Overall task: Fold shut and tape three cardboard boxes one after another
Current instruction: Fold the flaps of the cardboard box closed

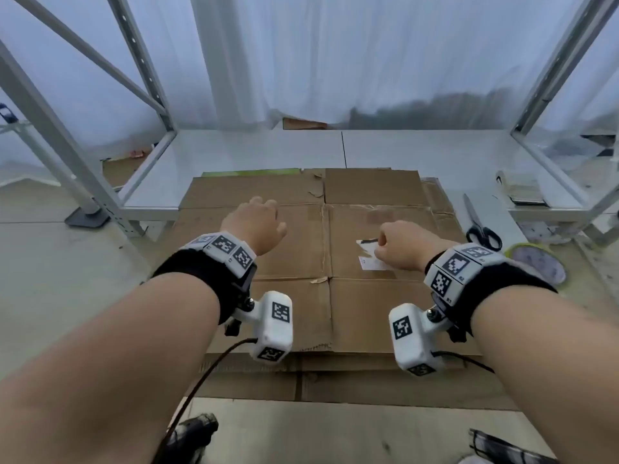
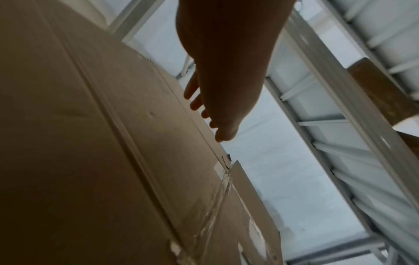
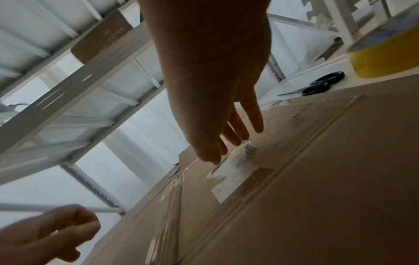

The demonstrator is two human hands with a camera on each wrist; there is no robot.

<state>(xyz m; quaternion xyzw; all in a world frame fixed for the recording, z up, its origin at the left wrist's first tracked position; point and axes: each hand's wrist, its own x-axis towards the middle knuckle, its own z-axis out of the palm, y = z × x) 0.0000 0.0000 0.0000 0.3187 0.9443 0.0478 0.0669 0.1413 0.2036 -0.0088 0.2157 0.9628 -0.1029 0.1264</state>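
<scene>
Metal rack frame (image 1: 144, 95) fills the back and both sides; white sheeting hangs behind it, and what lies past the sheeting is too hazy to make out.

Flattened cardboard boxes (image 1: 301, 249) lie stacked on the floor, centre, far edge just beside the rack's low shelf (image 1: 254, 152). How many sheets are in the stack cannot be counted; only stepped edges show at the near side. A green-edged sheet peeks out at the far left edge, mostly covered.

Torn white label (image 1: 371, 259) on the top sheet, right of the centre crease, partly hidden by the right hand. Print unreadable.

Tape roll (image 1: 539, 266), yellowish, on the floor right of the stack, partly hidden by the right wristband. Scissors (image 1: 482, 229) just beyond it, black handles. Flat dark object on the shelf at right, unclear.

Left hand (image 1: 258, 226) above the left half of the top sheet, fingers loosely curled, holding nothing; contact with the cardboard cannot be judged. Right hand (image 1: 402, 249) over the label, fingers hanging slack and nearly straight in the wrist view, gripping nothing; fingertips (image 3: 238, 136) close to the label, touch uncertain.
</scene>
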